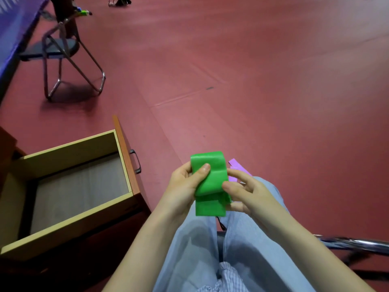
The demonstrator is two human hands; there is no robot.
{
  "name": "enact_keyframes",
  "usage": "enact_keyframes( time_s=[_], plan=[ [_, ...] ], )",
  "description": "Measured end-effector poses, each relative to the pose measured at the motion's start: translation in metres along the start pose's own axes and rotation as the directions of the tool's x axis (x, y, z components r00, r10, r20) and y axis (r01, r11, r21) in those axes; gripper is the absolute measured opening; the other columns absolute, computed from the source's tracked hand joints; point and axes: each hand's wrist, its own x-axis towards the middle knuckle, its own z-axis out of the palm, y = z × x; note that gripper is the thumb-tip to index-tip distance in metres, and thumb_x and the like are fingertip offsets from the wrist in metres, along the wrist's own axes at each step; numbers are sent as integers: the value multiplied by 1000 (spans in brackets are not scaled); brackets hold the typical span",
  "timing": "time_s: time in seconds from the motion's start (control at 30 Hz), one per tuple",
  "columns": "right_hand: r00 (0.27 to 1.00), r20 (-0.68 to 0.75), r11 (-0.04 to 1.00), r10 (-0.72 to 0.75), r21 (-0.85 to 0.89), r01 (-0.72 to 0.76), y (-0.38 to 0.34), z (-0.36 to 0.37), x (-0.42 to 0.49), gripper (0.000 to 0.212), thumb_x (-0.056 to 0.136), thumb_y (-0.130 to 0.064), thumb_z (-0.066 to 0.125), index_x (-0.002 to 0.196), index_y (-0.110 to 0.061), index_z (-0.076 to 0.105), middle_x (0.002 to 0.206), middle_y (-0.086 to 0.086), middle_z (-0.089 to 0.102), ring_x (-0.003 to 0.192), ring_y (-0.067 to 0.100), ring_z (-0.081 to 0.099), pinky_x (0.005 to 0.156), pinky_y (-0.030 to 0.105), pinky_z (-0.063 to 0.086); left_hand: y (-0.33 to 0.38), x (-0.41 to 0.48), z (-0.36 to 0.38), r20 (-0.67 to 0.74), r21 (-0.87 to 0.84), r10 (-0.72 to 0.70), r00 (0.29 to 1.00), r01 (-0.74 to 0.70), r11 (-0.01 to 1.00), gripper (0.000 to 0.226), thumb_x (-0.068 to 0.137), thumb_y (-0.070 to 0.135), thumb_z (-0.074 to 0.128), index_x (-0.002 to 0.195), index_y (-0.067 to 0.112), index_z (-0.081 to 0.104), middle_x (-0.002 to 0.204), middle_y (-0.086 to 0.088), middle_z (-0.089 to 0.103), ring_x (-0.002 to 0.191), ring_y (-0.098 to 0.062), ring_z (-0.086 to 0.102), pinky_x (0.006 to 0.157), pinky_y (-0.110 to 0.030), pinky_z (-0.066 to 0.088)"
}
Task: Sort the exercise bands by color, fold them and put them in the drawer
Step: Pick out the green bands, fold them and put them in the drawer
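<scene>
A green exercise band (211, 182), folded over into several layers, is held above my lap. My left hand (185, 187) grips its left side, with the thumb pressed on top of the fold. My right hand (246, 191) pinches the band's right edge between thumb and fingers. A purple band (236, 167) lies on my right knee behind my right hand, partly hidden. The open wooden drawer (124, 163) stands to my left, its grey bottom bare.
I sit on a chair with a chrome frame (357, 243) at the lower right. A folding metal chair (63, 53) stands at the far left on the red floor (252, 81). A blue barrier (12, 32) runs along the left edge.
</scene>
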Motion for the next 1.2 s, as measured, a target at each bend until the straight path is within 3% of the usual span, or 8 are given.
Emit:
enact_keyframes(
  time_s=[0.1,0.43,0.57,0.73,0.83,0.93,1.07,1.2],
  plan=[
    [999,-5,999,45,22,-45,-1,0,1,17,89,-14,53,102,-15,64,87,3,73,76,15,70,63,22,56,0,-1,1,-47,-33,-19,999,18,999,18,90,12,48,103,5,59,107,-20,64,92,-27,62,91,-42,49],
    [997,24,993,74,96,-76,1,-4,5,22,88,-5,48,98,-13,66,92,9,70,82,21,65,70,23,56,-1,-1,-2,8,-38,-96,995,96,995,41,78,27,62,116,11,57,122,-17,62,115,-31,58,97,-48,47],
    [995,44,991,87,99,-91,2,1,11,29,86,3,45,98,-16,63,89,8,68,72,15,67,64,21,54,1,0,0,-98,-46,-87,991,82,996,31,86,26,51,112,9,57,121,-20,61,116,-34,56,100,-49,44],
    [991,112,995,79,44,-84,-3,12,24,15,87,-10,54,95,-21,61,87,4,66,74,16,65,62,23,52,2,-1,-5,-271,-58,-23,962,7,998,31,91,16,48,114,-4,54,113,-26,61,99,-31,58,95,-50,45],
    [979,180,994,97,-62,-87,-8,27,39,14,84,-13,58,97,-19,57,73,-7,67,66,4,65,57,21,52,5,-6,-18,-388,-92,36,921,-78,993,16,89,11,50,99,2,60,95,-17,64,83,-24,61,75,-32,53],
    [972,206,986,113,-142,-85,-8,44,56,22,80,-19,62,100,-19,56,85,-1,62,64,1,64,58,23,51,9,-10,-33,-498,-127,83,863,-167,978,9,88,8,53,84,9,61,77,-6,66,64,-11,63,61,-21,53],
    [933,313,980,180,-135,-143,1,81,77,18,83,-19,58,99,-11,59,83,0,65,66,2,66,56,19,53,13,-16,-70,-625,-106,135,769,-256,961,10,86,3,55,82,10,62,68,1,67,58,-5,64,58,-17,53],
    [902,366,968,228,-186,-169,19,124,103,7,82,-15,60,89,-13,62,81,8,62,73,14,65,70,30,60,12,-19,-119,-687,-55,151,710,-259,964,12,85,2,56,81,12,62,72,1,67,64,-5,63,63,-19,52]
  ],
)
